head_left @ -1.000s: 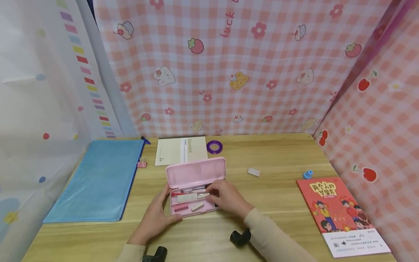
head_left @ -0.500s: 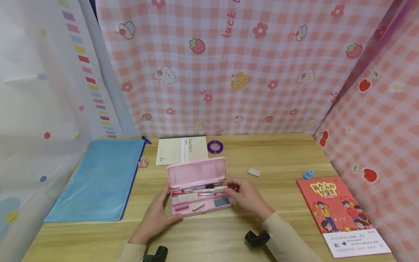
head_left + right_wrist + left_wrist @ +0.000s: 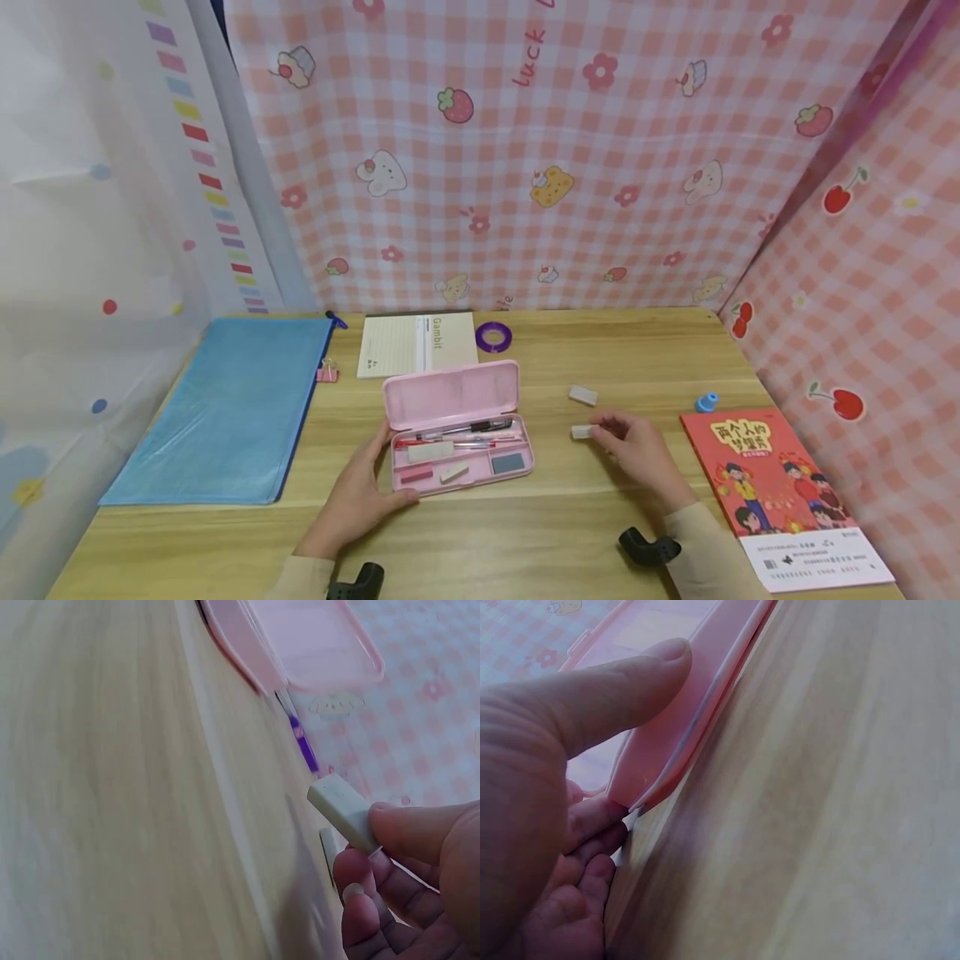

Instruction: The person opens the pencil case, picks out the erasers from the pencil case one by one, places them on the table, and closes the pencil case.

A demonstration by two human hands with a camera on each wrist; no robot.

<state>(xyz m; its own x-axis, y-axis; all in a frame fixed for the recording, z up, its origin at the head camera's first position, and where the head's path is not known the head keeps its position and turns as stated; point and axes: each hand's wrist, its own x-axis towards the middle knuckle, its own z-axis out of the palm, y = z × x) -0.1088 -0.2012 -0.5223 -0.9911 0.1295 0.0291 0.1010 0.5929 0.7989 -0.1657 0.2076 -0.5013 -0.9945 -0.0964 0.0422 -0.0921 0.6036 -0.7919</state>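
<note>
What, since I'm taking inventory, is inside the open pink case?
The case holds pens, a large white block, a pink block, a smaller white block and a grey-blue piece; whatever's underneath is covered.

**Even light overhead, dimmer at the wrists**

We get soft, even light in the head view, with a faint sheen on the blue folder (image 3: 217,408) and wooden table (image 3: 480,542). Our left wrist view is dim, its grain blurred; in the right, a soft shadow falls beside the right hand (image 3: 450,870).

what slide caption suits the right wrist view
Right hand pinching a white rectangular eraser, an open pink plastic pencil case beyond.
</note>
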